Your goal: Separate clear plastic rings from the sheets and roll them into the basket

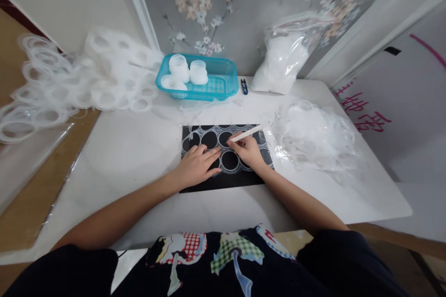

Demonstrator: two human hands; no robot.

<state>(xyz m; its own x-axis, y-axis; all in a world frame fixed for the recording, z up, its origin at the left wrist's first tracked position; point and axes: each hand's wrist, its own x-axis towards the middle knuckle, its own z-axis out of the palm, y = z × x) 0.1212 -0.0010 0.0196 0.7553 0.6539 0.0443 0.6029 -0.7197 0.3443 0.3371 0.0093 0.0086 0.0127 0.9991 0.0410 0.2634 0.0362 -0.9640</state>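
A black mat (223, 182) lies on the table in front of me. Across it spreads a translucent white sheet of ring shapes (230, 172). My left hand (198, 165) rests flat on the left part of the sheet, its fingers stretched out. My right hand (248, 152) pinches a slim white stick (245, 133) near its lower end, over a ring at the middle of the sheet. The stick slants up to the right. Its tip is too small to make out between my fingers.
A blue basket (230, 76) holds several stacks of white rings (198, 72). Beside it lie small blue thread snips (244, 87). Behind stands a filled clear bag (278, 65). Tangled clear scraps (313, 134) lie at right; ring sheets (104, 74) pile up at left.
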